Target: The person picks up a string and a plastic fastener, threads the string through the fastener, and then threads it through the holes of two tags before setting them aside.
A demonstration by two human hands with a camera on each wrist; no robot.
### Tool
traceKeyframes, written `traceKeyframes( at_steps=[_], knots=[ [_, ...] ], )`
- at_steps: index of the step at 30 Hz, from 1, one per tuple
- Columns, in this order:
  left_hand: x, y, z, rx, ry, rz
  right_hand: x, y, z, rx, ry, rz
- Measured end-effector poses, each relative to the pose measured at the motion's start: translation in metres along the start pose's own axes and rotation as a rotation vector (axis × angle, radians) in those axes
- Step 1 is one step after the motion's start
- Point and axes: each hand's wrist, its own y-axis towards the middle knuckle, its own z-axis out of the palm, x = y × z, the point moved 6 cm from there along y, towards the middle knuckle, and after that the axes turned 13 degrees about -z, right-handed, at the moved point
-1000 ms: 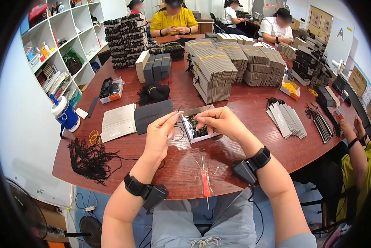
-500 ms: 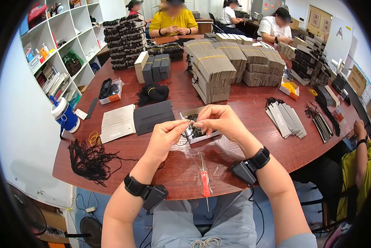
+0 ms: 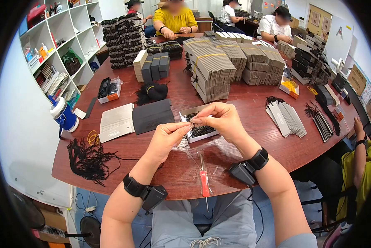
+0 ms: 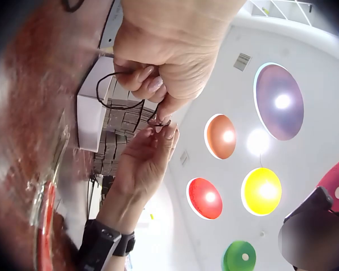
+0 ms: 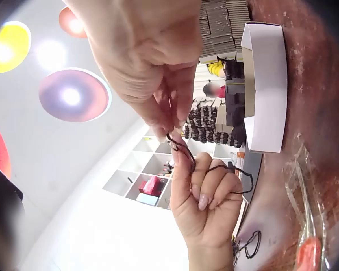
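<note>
a thin cord hangs on two fingertip pinches

nearest lies a red-handled tool [image 3: 205, 184]. beyond it, the left hand [image 3: 162, 140] pinches the black cord [image 4: 117, 107] between thumb and forefinger, other fingers curled; the right hand [image 3: 222, 120] pinches it too, raised by the white box [image 5: 268, 90]. a loosened pinch could drop it, or its slack loop could snag. farther stand banded grey stacks [image 3: 212, 62].

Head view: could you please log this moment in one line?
left hand: pinches black cord; right hand: pinches black cord; white box: on table
</note>
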Motion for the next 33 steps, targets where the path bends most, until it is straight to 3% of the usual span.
traceKeyframes(
  at_steps=[6,8,12,14,17,21,23,25,28,29,32,33],
  knots=[
    [-0.001,0.0,-0.001,-0.047,0.06,-0.027,-0.002,0.0,-0.007,-0.032,-0.206,0.01],
    [-0.006,0.0,0.001,-0.098,0.208,0.128,-0.001,0.003,-0.013,-0.029,-0.31,-0.014],
    [-0.014,-0.004,0.003,-0.152,0.374,0.185,-0.005,0.007,-0.026,-0.008,-0.428,0.003],
    [-0.021,-0.005,-0.003,-0.271,0.552,0.282,-0.014,0.006,-0.027,0.08,-0.378,0.09],
    [-0.02,-0.004,-0.01,-0.333,0.487,0.202,-0.015,0.006,-0.019,0.161,-0.217,0.137],
    [-0.011,-0.001,-0.002,-0.233,0.462,0.176,-0.016,0.001,-0.009,0.149,0.072,0.17],
    [-0.006,-0.001,0.006,-0.142,0.634,0.249,-0.024,-0.003,-0.006,-0.021,0.258,0.258],
    [-0.006,-0.006,0.018,-0.082,0.812,0.321,-0.025,-0.005,-0.002,-0.044,0.226,0.26],
    [-0.014,-0.013,0.025,-0.143,0.916,0.392,-0.017,-0.003,-0.006,-0.042,-0.284,-0.001],
    [-0.013,-0.012,0.024,-0.141,0.914,0.389,-0.017,-0.003,-0.005,-0.043,-0.285,0.003],
    [-0.019,-0.015,0.02,-0.227,0.887,0.476,0.004,-0.003,0.009,0.089,-0.704,-0.351],
    [-0.019,-0.014,0.018,-0.23,0.777,0.432,0.005,-0.003,0.01,0.087,-0.704,-0.351]
  ],
)
